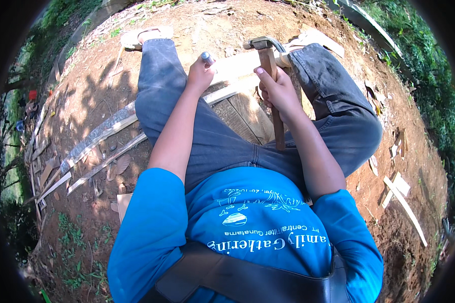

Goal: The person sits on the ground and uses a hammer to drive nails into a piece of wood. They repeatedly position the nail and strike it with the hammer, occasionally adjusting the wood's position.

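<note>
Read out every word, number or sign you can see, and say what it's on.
Shirt, large line: white lettering, upside down; wording not copied here.
Shirt, smaller lines: white lettering, also upside down; likewise not copied.
Shirt, drawing: white outlines, including a striped round shape.
Hammer, silver-ended tool, jeans: no readable text visible.

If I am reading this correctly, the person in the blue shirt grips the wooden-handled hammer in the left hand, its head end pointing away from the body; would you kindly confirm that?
Not quite: the head view shows the wooden-handled hammer in the right hand, not the left. The blue shirt and the hammer's head end pointing away from the body are as you say.
</note>
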The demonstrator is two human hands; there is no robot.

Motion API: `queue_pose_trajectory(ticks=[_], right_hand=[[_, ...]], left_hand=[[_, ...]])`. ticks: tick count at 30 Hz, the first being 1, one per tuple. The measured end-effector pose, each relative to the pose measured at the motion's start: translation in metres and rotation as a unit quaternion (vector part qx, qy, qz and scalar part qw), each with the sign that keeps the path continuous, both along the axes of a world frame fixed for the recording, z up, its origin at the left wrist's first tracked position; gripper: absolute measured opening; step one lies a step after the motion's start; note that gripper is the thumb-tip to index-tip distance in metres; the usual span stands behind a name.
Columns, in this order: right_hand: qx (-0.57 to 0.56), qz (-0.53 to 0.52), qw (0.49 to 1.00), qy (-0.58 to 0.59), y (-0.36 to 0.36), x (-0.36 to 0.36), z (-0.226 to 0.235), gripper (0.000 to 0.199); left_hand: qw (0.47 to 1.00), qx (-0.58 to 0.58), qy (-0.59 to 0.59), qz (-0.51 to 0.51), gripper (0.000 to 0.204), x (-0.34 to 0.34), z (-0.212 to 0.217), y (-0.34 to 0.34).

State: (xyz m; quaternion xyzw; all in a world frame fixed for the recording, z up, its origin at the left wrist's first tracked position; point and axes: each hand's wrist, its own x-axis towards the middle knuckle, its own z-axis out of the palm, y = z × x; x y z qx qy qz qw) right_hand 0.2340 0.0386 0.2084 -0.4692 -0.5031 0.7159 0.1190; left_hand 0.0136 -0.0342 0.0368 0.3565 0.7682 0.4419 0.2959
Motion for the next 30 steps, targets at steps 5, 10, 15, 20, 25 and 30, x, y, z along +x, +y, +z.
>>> queue_pose_trajectory(ticks=[5, 10, 15, 20, 25, 30], right_hand=[[0.003, -0.002, 1.0, 0.001, 0.0, 0.001, -0.002, 0.028], [0.005, -0.004, 1.0, -0.01, -0.001, -0.001, 0.002, 0.026], [0.023, 0.002, 0.999, -0.022, -0.004, -0.003, -0.002, 0.026], [0.168, 0.08, 0.98, -0.071, 0.005, -0.008, 0.016, 0.03], [0.351, 0.057, 0.93, 0.09, -0.004, -0.034, 0.103, 0.028], [0.401, 0.183, 0.883, -0.161, -0.006, -0.031, 0.005, 0.033]], left_hand=[[1.0, 0.015, -0.005, -0.01, 0.026, 0.001, -0.005, 0.001], [1.0, -0.009, 0.026, -0.01, 0.024, 0.005, 0.003, 0.002], [0.999, -0.032, 0.032, -0.026, 0.025, 0.01, 0.008, 0.005], [0.993, -0.019, 0.083, -0.084, 0.026, 0.015, 0.007, 0.011], [0.996, -0.031, 0.069, -0.05, 0.025, 0.013, 0.015, 0.002], [0.989, 0.025, 0.1, -0.104, 0.021, 0.016, 0.013, 0.012]])
